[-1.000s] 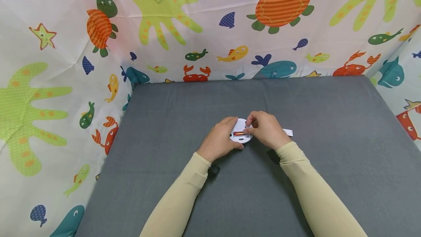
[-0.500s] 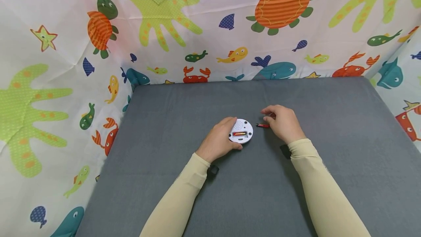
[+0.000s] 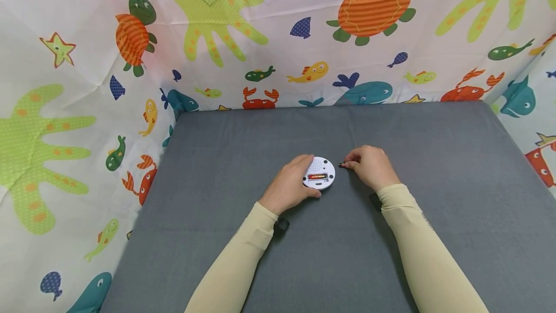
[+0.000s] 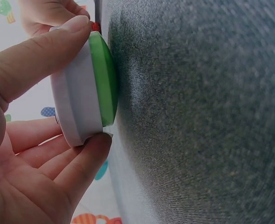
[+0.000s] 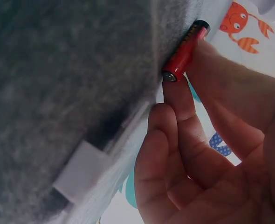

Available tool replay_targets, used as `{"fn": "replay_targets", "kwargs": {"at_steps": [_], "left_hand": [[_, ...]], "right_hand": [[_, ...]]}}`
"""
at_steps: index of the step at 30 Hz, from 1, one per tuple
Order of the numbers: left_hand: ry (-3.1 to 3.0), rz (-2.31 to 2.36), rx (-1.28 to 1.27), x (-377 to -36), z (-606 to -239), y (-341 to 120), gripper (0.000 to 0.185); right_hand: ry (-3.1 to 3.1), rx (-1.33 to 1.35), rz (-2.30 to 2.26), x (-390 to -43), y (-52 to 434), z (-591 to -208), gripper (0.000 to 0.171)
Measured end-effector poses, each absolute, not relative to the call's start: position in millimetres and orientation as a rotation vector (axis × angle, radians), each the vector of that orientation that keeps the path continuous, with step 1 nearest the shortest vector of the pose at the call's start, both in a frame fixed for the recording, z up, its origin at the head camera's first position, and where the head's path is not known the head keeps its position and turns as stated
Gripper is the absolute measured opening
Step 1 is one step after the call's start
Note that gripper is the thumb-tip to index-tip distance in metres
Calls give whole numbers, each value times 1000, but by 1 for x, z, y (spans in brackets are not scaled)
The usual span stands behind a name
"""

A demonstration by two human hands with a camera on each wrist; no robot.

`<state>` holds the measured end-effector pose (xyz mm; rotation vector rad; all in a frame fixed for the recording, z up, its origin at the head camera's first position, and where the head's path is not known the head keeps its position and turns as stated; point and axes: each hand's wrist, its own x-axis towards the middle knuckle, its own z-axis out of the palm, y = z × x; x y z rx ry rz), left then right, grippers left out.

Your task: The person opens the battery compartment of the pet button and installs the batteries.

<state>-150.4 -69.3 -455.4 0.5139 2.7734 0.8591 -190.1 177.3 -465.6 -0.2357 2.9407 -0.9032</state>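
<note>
Left hand (image 3: 290, 183) grips white round device (image 3: 319, 174) on grey mat (image 3: 434, 158); right hand (image 3: 370, 166) pinches red battery (image 5: 184, 51), apparently touching mat just right of device.

Two bare hands: a left hand (image 3: 290, 185) and a right hand (image 3: 370, 167). One round white plastic device (image 3: 319, 174) sits between the left fingers. Two red cylindrical batteries: one in the device (image 3: 318, 176), one (image 5: 184, 51) at the right fingertips. One small white plastic cover (image 5: 81, 171).
</note>
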Motion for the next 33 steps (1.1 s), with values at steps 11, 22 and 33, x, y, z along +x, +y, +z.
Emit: {"fn": "replay_targets", "kwargs": {"at_steps": [11, 22, 33], "left_hand": [[2774, 852, 507, -150, -457, -68, 98], [2773, 825, 489, -151, -457, -68, 99], [2772, 831, 500, -151, -457, -68, 99]], "right_hand": [[2926, -246, -881, -189, 174, -466, 7], [2880, -243, -891, -190, 176, -463, 10], [2874, -249, -908, -191, 177, -466, 7]]}}
